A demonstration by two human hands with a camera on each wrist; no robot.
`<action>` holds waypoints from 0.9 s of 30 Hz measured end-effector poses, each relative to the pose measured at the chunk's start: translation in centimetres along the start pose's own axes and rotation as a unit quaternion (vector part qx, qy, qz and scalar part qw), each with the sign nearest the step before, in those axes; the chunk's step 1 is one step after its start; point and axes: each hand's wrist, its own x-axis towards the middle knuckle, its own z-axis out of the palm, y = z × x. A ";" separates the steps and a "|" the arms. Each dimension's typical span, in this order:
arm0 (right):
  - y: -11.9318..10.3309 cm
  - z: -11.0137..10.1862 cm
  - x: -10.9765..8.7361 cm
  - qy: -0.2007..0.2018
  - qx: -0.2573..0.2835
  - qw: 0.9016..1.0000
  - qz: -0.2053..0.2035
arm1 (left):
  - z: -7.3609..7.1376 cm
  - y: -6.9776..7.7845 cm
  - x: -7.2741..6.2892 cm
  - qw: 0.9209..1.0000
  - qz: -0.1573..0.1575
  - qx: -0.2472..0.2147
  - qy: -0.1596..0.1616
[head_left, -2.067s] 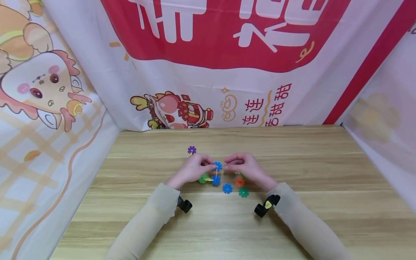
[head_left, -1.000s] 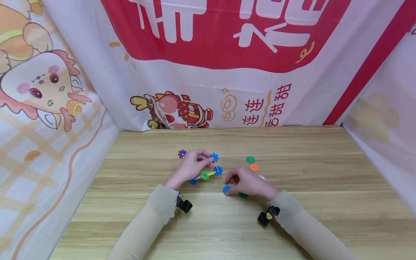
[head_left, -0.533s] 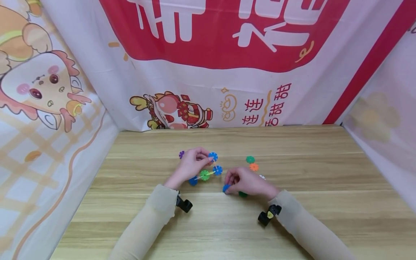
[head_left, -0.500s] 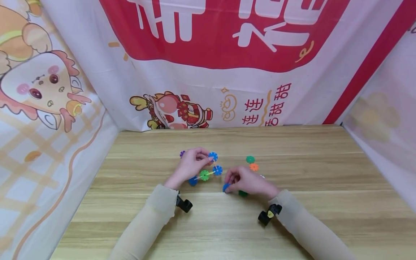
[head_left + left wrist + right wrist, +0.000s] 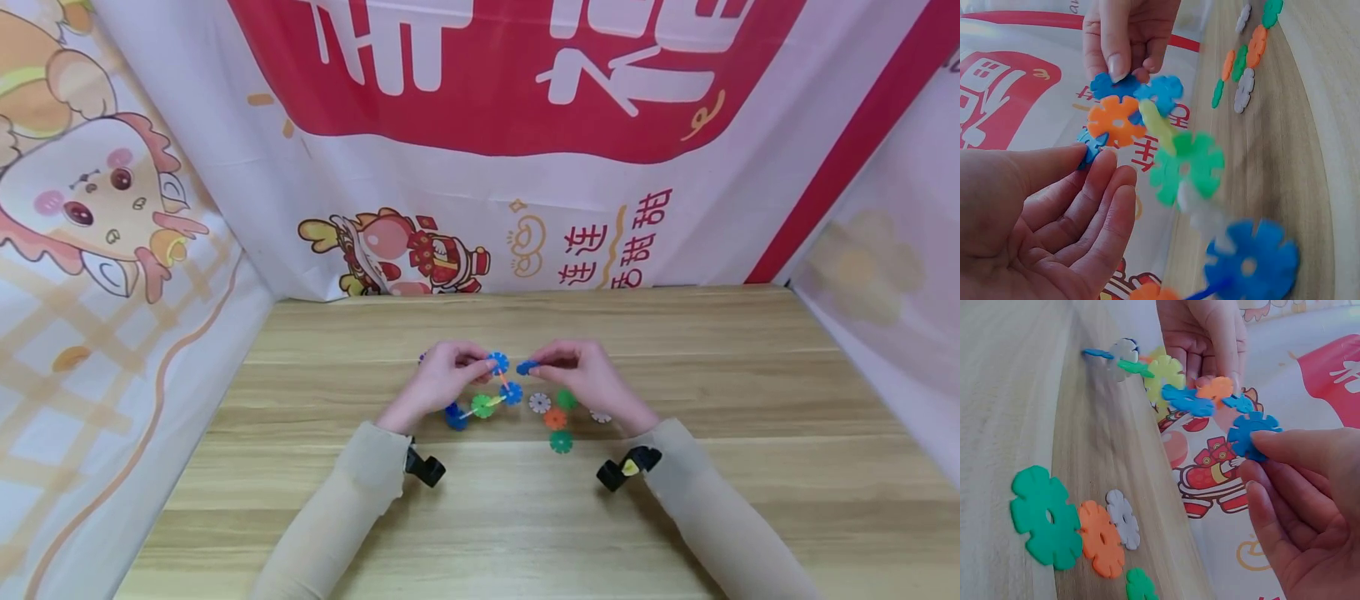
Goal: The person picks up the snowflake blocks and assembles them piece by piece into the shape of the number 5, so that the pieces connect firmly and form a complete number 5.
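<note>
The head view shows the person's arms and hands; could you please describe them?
The left sleeve and right sleeve are long and pale beige, greyer at their ends. There are a black left wrist camera and a black right wrist camera with a yellow patch. Left hand and right hand are bare.

Red characters 连连 point(image 5: 586, 239) and 甜甜 point(image 5: 651, 208) are showing near the lower edge of the white cloth point(image 5: 420, 179), just above the back edge of the desk point(image 5: 480, 517); another below 甜甜 is being cut off. Bigger white characters point(image 5: 667, 86) are standing on a red patch point(image 5: 487, 133), too cropped to read.
</note>
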 end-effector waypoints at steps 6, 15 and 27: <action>-0.2 0.2 0.4 0.025 0.008 1.000 0.002 | -0.1 0.3 -0.1 1.000 -0.005 -0.008 -0.022; -2.8 0.5 0.0 0.024 0.020 0.999 -0.014 | -0.2 0.2 -0.2 0.996 0.022 0.008 -0.091; -0.3 0.6 0.8 -0.048 0.035 0.996 -0.061 | -0.1 0.0 -0.3 0.990 0.026 0.004 -0.137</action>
